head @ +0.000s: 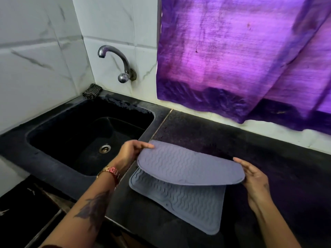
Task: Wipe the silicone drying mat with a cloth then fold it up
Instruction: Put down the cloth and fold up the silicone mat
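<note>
Grey silicone mat (pixel 179 199) sits lower centre of the frame on the black counter (pixel 268 158), far half lifted and curled back toward the near half, near half flat. Left hand (pixel 131 152) pinches the raised flap's left corner, thumb on top; right hand (pixel 254 178) holds the flap's right edge, fingers under it, thumb above, how tightly I cannot tell. Fold step looks underway, no crease set. Mat looks light, floppy, rubbery: it sags in an arc between the hands, so it will likely drape and spring open unless pressed. Wavy ribs should give grip, not slippery; best hold looks like the two far corners or side edges. Not fragile. Black sink (pixel 44 140) mid left, basin holds nothing visible except the drain (pixel 105 148). Tap (pixel 116 59) above it on the tiled wall; dark checked cloth (pixel 92 91) by the sink's back corner. Purple curtain (pixel 241 51) upper right.
</note>
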`<state>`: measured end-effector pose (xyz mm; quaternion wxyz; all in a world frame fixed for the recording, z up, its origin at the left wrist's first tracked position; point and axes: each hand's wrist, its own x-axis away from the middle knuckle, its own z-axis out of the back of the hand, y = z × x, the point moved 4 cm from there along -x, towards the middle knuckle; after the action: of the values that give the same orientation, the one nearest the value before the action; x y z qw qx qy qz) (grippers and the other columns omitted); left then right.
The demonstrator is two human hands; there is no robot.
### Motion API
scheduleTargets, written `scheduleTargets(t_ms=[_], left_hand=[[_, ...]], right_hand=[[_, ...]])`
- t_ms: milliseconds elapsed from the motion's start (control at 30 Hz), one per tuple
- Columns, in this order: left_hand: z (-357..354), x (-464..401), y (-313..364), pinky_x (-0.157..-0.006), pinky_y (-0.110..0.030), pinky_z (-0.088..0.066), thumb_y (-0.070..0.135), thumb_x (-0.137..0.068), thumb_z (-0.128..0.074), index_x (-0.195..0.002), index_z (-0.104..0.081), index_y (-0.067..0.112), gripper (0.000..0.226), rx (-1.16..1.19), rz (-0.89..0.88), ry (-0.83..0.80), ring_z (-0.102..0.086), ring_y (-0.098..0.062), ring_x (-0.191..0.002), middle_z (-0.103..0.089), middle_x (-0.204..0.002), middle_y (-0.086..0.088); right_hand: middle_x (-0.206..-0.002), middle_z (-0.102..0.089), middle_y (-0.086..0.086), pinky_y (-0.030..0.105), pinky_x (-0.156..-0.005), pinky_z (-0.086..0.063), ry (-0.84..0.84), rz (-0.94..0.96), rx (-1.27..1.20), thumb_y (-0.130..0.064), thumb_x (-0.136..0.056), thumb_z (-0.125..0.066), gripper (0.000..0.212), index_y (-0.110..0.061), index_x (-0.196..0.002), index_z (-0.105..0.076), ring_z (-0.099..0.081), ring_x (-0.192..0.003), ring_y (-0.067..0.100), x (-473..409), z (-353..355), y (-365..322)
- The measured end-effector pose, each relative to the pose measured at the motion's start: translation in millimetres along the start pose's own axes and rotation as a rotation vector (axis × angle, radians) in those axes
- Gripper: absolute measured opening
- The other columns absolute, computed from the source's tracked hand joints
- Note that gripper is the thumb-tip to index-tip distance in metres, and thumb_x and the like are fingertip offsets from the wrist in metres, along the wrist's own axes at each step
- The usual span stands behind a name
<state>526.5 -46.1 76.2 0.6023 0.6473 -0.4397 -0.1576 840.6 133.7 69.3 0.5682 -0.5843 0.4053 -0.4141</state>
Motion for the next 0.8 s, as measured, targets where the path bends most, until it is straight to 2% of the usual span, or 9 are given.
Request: scheduleTargets(t_ms=[100,167,300,400,500,567,667,733,800], left_hand=[[-7.7,-3.8,11.2,-0.073,-0.032,-0.055,0.004,-0.07,-0.026,-0.081,-0.071,-0.007,0.047,0.159,-0.048,-0.017,-0.068,-0.032,-0.083,-0.07,-0.093,-0.026],[-14.1,-8.9,17.7,-0.068,-0.026,-0.057,0.0,-0.062,-0.028,-0.088,-0.07,-0.007,0.049,0.142,-0.102,0.001,-0.069,-0.026,-0.081,-0.071,-0.09,-0.02],[-26.9,-26.7,33.2,-0.062,-0.018,-0.055,-0.009,-0.067,-0.024,-0.098,-0.066,-0.003,0.053,0.092,-0.153,0.001,-0.07,-0.015,-0.073,-0.074,-0.082,-0.01],[-36.9,-46.8,46.5,-0.061,-0.018,-0.055,-0.008,-0.066,-0.023,-0.098,-0.065,-0.003,0.053,0.13,-0.151,-0.032,-0.07,-0.016,-0.072,-0.073,-0.081,-0.011],[-42.3,-68.3,54.5,-0.061,-0.023,-0.054,-0.004,-0.063,-0.025,-0.102,-0.062,-0.005,0.054,0.174,-0.118,-0.063,-0.065,-0.02,-0.077,-0.069,-0.087,-0.015],[-39.9,-87.4,59.0,-0.064,-0.021,-0.047,-0.006,-0.071,-0.021,-0.109,-0.06,-0.003,0.055,0.119,-0.104,-0.063,-0.058,-0.019,-0.079,-0.065,-0.09,-0.014],[-39.5,-114.5,57.9,-0.064,-0.021,-0.04,-0.012,-0.075,-0.028,-0.111,-0.063,0.001,0.052,-0.023,-0.105,-0.031,-0.052,-0.018,-0.072,-0.06,-0.077,-0.012],[-39.7,-132.1,53.3,-0.059,-0.018,-0.038,-0.015,-0.08,-0.042,-0.107,-0.066,-0.003,0.039,-0.158,-0.147,0.018,-0.053,-0.013,-0.066,-0.063,-0.068,-0.004],[-37.3,-148.1,46.6,-0.055,-0.015,-0.04,-0.006,-0.085,-0.057,-0.098,-0.069,-0.006,0.018,-0.306,-0.223,0.062,-0.054,-0.003,-0.057,-0.062,-0.057,0.01]], right_hand=[[-0.086,-0.072,-0.01,0.012,-0.059,-0.053,0.06,0.011,-0.039,0.005,-0.085,-0.055,0.028,-0.018,-0.094,-0.069,-0.068,-0.078,0.006,-18.8,1.8,-3.3],[-0.09,-0.069,-0.008,0.011,-0.059,-0.053,0.095,-0.005,-0.057,0.001,-0.087,-0.057,0.028,-0.024,-0.09,-0.069,-0.064,-0.08,0.008,-28.5,3.2,-3.8],[-0.087,-0.067,-0.009,0.011,-0.058,-0.052,0.167,-0.018,-0.044,0.001,-0.087,-0.056,0.028,-0.024,-0.092,-0.069,-0.061,-0.078,0.007,-43.8,2.8,-4.5],[-0.086,-0.065,-0.007,0.02,-0.069,-0.047,0.211,-0.036,-0.043,-0.007,-0.086,-0.063,0.015,-0.017,-0.097,-0.067,-0.059,-0.079,0.007,-56.1,1.9,-6.1],[-0.083,-0.065,-0.005,0.021,-0.072,-0.044,0.226,-0.037,-0.023,-0.013,-0.085,-0.064,0.006,-0.018,-0.088,-0.066,-0.059,-0.079,0.007,-65.8,-0.7,-7.0],[-0.083,-0.066,-0.002,0.023,-0.073,-0.045,0.235,-0.047,-0.021,-0.014,-0.087,-0.063,0.004,-0.016,-0.088,-0.066,-0.06,-0.079,0.01,-73.5,-4.3,-6.7],[-0.085,-0.066,0.003,0.025,-0.069,-0.046,0.254,-0.056,-0.017,-0.013,-0.087,-0.063,0.004,-0.013,-0.09,-0.065,-0.061,-0.078,0.014,-85.9,-9.1,-5.7],[-0.085,-0.065,0.004,0.026,-0.067,-0.046,0.28,-0.066,0.009,-0.012,-0.086,-0.063,0.009,-0.009,-0.094,-0.065,-0.06,-0.076,0.015,-96.0,-11.5,-1.7],[-0.087,-0.065,0.006,0.031,-0.072,-0.049,0.299,-0.088,0.047,-0.013,-0.086,-0.064,0.01,-0.008,-0.094,-0.065,-0.06,-0.079,0.018,-103.9,-12.8,5.7]])
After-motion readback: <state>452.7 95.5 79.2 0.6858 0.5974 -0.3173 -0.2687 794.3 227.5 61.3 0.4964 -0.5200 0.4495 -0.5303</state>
